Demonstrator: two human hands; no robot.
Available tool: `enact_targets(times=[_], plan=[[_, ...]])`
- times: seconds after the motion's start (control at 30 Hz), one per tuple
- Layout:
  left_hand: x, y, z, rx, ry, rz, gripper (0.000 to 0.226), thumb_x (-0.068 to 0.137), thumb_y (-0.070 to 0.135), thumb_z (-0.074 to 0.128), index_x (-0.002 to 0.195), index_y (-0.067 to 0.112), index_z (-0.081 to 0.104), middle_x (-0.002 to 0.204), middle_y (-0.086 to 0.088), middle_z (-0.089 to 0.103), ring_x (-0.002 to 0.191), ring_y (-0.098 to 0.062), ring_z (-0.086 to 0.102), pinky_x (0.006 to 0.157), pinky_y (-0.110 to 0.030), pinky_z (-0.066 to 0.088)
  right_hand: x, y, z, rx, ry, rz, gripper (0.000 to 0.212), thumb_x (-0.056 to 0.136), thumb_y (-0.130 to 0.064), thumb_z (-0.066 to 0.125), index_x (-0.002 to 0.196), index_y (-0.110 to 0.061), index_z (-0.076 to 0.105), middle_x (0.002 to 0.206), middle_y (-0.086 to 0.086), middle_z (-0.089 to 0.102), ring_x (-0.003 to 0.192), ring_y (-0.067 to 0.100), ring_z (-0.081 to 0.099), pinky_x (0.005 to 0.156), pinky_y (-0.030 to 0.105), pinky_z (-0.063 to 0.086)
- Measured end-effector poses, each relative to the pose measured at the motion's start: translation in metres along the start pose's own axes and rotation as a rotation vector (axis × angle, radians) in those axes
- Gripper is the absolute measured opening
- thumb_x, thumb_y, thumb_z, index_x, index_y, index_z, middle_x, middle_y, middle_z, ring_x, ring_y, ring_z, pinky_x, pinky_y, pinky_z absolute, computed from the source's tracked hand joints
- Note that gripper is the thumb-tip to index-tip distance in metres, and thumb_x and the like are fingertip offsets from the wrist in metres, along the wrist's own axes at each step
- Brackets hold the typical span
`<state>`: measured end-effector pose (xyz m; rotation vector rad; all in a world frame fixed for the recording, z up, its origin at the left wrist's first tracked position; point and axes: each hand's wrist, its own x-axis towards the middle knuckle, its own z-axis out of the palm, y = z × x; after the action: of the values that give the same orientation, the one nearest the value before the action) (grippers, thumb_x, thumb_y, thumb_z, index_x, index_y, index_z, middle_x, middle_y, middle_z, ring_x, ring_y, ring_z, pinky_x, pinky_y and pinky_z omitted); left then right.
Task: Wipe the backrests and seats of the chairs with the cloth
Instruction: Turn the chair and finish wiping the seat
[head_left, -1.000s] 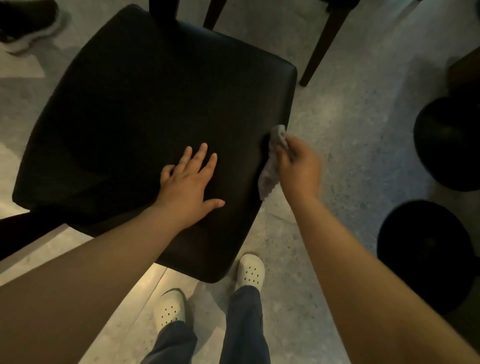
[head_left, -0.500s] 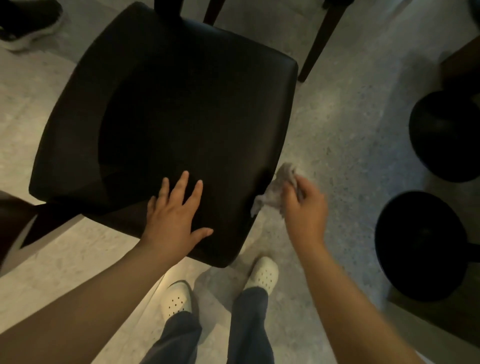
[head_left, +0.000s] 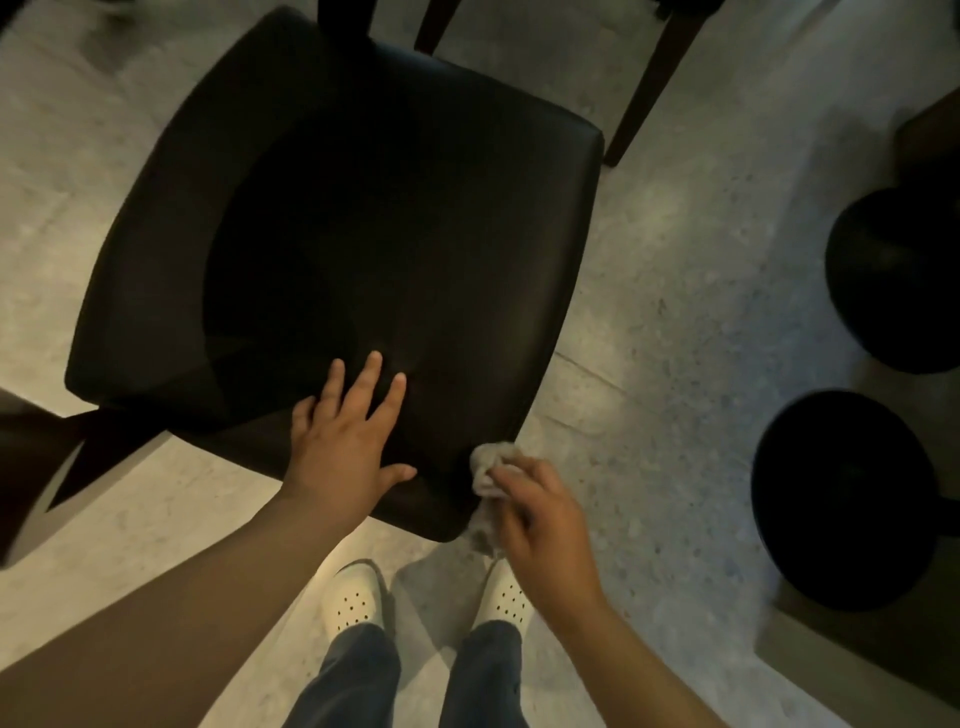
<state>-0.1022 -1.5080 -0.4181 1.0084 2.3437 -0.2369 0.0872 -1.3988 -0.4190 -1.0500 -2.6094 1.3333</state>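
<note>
Right hand (head_left: 540, 525) dragged cloth (head_left: 491, 467) to seat (head_left: 363, 234) corner; left hand (head_left: 345, 447) flat.

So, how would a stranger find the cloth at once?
Start at the big black chair seat in the middle. Go to its near right corner, where the right hand grips a crumpled cloth at the edge. It is the only wrinkled grey lump beside the smooth dark seat.

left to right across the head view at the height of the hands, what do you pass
left hand → crumpled grey cloth → right hand gripping that cloth → lower round black object on the floor
</note>
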Motion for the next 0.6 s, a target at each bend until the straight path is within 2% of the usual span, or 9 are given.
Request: enact_targets(times=[0.07, 0.17, 0.23, 0.3, 0.33, 0.4, 0.47, 0.53, 0.6], plan=[[0.0, -0.001, 0.0, 0.007, 0.002, 0.004, 0.095, 0.087, 0.064, 0.051, 0.153, 0.032, -0.009, 0.16, 0.0, -0.021, 0.147, -0.031, -0.016, 0.118, -0.049, 0.01, 0.016, 0.003, -0.015, 0.015, 0.084, 0.055, 0.034, 0.096, -0.015, 0.055, 0.127, -0.027, 0.059, 0.126, -0.009, 0.051, 0.11, -0.004, 0.048, 0.094, 0.016, 0.045], [0.0, -0.001, 0.001, 0.008, 0.009, 0.004, 0.095, 0.087, 0.065, 0.051, 0.153, 0.032, -0.008, 0.16, 0.0, -0.02, 0.147, -0.031, -0.015, 0.118, -0.049, 0.01, 0.079, -0.003, -0.034, 0.048, 0.234, 0.151, 0.038, 0.099, -0.021, 0.052, 0.137, -0.021, 0.052, 0.136, -0.007, 0.046, 0.12, 0.003, 0.044, 0.101, 0.017, 0.04], [0.0, -0.002, 0.002, 0.006, 0.018, 0.001, 0.095, 0.086, 0.065, 0.051, 0.153, 0.032, -0.008, 0.161, 0.0, -0.02, 0.148, -0.031, -0.015, 0.118, -0.049, 0.011, 0.107, -0.01, -0.027, 0.079, 0.231, 0.185, 0.041, 0.1, -0.021, 0.05, 0.141, -0.021, 0.049, 0.145, -0.003, 0.042, 0.129, 0.008, 0.04, 0.109, 0.024, 0.037], [0.0, -0.002, 0.001, 0.016, 0.016, 0.008, 0.096, 0.086, 0.065, 0.052, 0.153, 0.032, -0.008, 0.161, 0.0, -0.019, 0.148, -0.031, -0.014, 0.118, -0.049, 0.012, 0.095, -0.015, -0.005, 0.01, 0.245, 0.213, 0.041, 0.099, -0.017, 0.049, 0.14, -0.023, 0.048, 0.151, -0.003, 0.037, 0.137, 0.013, 0.034, 0.115, 0.033, 0.032], [0.0, -0.002, 0.001, 0.014, 0.017, 0.005, 0.096, 0.086, 0.065, 0.053, 0.153, 0.032, -0.008, 0.161, 0.0, -0.019, 0.148, -0.031, -0.013, 0.118, -0.049, 0.012, 0.075, -0.015, 0.008, -0.016, 0.248, 0.207, 0.042, 0.099, -0.015, 0.048, 0.14, -0.025, 0.049, 0.152, -0.005, 0.036, 0.139, 0.013, 0.032, 0.116, 0.033, 0.03], [-0.001, -0.001, 0.001, 0.0, 0.017, -0.007, 0.097, 0.086, 0.063, 0.054, 0.153, 0.032, -0.009, 0.16, 0.0, -0.02, 0.148, -0.03, -0.014, 0.119, -0.049, 0.012, 0.022, -0.017, 0.028, 0.005, 0.196, 0.168, 0.041, 0.098, -0.014, 0.05, 0.137, -0.028, 0.051, 0.152, -0.007, 0.037, 0.138, 0.009, 0.034, 0.114, 0.028, 0.031], [-0.002, -0.002, 0.0, -0.026, 0.017, 0.002, 0.097, 0.086, 0.061, 0.056, 0.153, 0.032, -0.009, 0.16, 0.001, -0.021, 0.148, -0.03, -0.015, 0.119, -0.049, 0.011, -0.021, -0.021, 0.034, 0.104, 0.093, 0.168, 0.038, 0.097, -0.015, 0.054, 0.13, -0.035, 0.055, 0.143, -0.01, 0.047, 0.128, 0.001, 0.044, 0.109, 0.021, 0.039], [-0.004, -0.003, 0.0, -0.085, 0.023, 0.019, 0.097, 0.086, 0.057, 0.058, 0.153, 0.032, -0.008, 0.16, 0.001, -0.02, 0.147, -0.029, -0.016, 0.119, -0.048, 0.007, -0.032, -0.019, 0.025, 0.161, 0.066, 0.16, 0.035, 0.095, -0.018, 0.058, 0.123, -0.038, 0.057, 0.126, -0.013, 0.057, 0.112, -0.006, 0.051, 0.097, 0.018, 0.047], [-0.01, -0.006, 0.004, -0.151, 0.038, 0.031, 0.096, 0.087, 0.054, 0.06, 0.154, 0.03, -0.005, 0.161, 0.002, -0.018, 0.147, -0.026, -0.017, 0.119, -0.046, 0.002, -0.012, -0.017, 0.009, 0.153, 0.113, 0.144, 0.034, 0.094, -0.024, 0.058, 0.127, -0.033, 0.057, 0.123, -0.012, 0.055, 0.107, -0.012, 0.048, 0.086, 0.007, 0.045]])
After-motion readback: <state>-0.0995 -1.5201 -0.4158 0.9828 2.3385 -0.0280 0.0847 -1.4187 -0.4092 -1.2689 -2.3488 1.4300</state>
